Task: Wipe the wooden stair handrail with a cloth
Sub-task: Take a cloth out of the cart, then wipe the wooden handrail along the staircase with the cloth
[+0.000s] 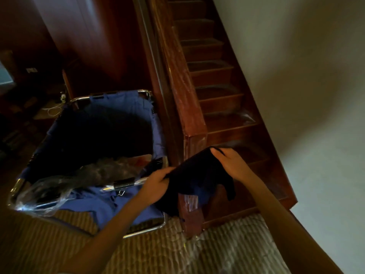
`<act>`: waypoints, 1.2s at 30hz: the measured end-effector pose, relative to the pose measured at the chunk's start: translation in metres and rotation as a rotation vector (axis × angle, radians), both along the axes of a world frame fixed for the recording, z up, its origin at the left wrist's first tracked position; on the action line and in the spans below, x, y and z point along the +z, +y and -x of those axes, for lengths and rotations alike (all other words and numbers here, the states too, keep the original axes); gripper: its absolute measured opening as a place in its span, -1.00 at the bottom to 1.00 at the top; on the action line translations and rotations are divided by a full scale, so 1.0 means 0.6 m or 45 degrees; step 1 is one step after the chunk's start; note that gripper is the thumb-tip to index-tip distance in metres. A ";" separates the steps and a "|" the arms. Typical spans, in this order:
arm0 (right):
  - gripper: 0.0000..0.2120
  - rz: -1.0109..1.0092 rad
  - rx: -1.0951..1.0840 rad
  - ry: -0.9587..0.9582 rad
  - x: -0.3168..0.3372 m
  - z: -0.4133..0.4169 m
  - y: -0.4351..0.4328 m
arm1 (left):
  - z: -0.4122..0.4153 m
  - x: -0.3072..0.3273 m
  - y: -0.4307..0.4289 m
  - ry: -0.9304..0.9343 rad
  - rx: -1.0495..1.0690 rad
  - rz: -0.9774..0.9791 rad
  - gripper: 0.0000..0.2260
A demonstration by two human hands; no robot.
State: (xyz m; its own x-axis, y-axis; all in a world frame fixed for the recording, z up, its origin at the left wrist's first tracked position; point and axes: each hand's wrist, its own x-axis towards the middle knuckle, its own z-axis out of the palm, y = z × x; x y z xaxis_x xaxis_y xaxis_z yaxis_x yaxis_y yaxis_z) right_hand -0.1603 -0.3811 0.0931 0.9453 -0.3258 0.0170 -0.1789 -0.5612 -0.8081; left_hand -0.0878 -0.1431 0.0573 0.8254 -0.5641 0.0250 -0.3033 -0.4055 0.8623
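A dark cloth [197, 178] hangs spread between my two hands, draped in front of the lower end of the wooden handrail [177, 76]. My left hand [158, 184] pinches its left edge. My right hand [229, 163] pinches its upper right corner. The handrail is a broad reddish-brown wooden rail that climbs up and away along the stairs [213, 80]. Its bottom post [191, 212] shows below the cloth, which hides part of it.
A blue fabric cart with a chrome frame [94, 139] stands to the left of the rail, holding crumpled clear plastic [69, 180]. A patterned carpet [197, 250] covers the floor. A pale wall [306, 95] runs along the right of the stairs.
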 end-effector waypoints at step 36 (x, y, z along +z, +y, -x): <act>-0.47 -1.323 0.105 -0.220 -0.094 0.033 0.032 | 0.074 0.041 -0.190 0.667 0.519 0.869 -0.83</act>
State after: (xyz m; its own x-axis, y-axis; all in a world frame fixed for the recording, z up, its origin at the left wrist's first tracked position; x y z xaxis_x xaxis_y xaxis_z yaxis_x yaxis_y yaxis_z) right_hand -0.1802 -0.3617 0.0365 0.9766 -0.1921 -0.0970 -0.0084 0.4163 -0.9092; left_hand -0.1323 -0.2570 0.0818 0.9549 -0.2309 -0.1865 0.2429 0.2468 0.9382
